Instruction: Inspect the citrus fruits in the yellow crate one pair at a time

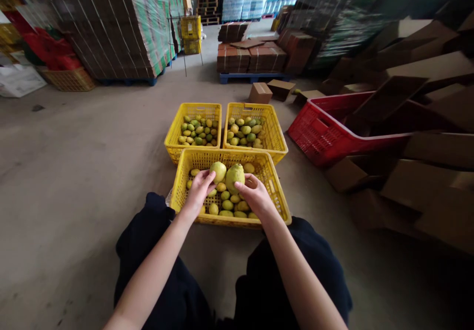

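Over the near yellow crate [229,221], my left hand [200,187] is closed on a pale green-yellow lemon [218,171]. Beside it my right hand [255,191] grips a larger, knobbly-topped lemon [234,178]. The two fruits are held up side by side, close together. Below them, several yellow and greenish lemons [226,205] lie loose on the crate's slatted floor. Behind stand two more yellow crates, the left one [174,127] and the right one [276,130], each holding many green and yellow lemons.
To the right, a red crate [314,132] and a heap of cardboard boxes [425,182] crowd the floor. Flattened cartons [255,58] sit on a blue pallet ahead. A wrapped stack [144,23] rises at the left back. My knees flank the near crate.
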A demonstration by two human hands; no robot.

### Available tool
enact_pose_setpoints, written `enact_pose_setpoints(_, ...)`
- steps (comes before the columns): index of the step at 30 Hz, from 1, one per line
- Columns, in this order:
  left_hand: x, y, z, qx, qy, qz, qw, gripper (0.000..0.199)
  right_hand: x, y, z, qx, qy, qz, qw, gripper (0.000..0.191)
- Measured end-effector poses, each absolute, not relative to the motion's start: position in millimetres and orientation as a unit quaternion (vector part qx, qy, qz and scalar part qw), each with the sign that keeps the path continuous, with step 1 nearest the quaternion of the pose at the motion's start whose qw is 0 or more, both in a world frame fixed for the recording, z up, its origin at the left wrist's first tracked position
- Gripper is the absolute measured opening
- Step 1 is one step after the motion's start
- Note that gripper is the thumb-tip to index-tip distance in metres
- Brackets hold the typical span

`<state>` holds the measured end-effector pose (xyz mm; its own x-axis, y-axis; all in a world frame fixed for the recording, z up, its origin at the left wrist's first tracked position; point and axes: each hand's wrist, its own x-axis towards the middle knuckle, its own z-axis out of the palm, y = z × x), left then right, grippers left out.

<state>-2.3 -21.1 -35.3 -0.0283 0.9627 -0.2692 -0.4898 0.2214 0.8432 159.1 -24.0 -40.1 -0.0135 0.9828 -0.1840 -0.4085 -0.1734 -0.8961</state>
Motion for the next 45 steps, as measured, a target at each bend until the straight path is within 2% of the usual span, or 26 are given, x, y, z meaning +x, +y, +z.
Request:
enact_pose_setpoints(3, -5.1, -20.1, -36.4, 0.298, 0.442, 0.559, 0.635, 0.037, 161.2, -24.3, -38.1, -0.435, -0.337, 0.651, 0.523, 0.037)
enact_pose_setpoints(8, -9.5, -16.3, -39.0, 0.302, 0.444, 0.561, 0.63, 0.046, 162.5, -23.9, -38.2, -0.435, -0.328, 0.669, 0.505, 0.037)
enact_pose_setpoints(27, -10.5, -15.5, -42.6, 0.302, 0.455, 0.567, 0.617, 0.043, 163.1, -22.5, -41.3, -0.436, -0.312, 0.669, 0.514, 0.039)
enact_pose_setpoints(35, -8.2, -16.7, -45.4, 0.332, 0.462, 0.586, 0.577, 0.04, 165.8, -21.5, -44.4, -0.451, -0.287, 0.668, 0.518, 0.041)
enact_pose_setpoints(45, -13.0, -18.2, -30.0, 0.29, 0.458, 0.546, 0.639, 0.034, 171.6, -22.0, -40.4, -0.424, -0.289, 0.677, 0.528, 0.04)
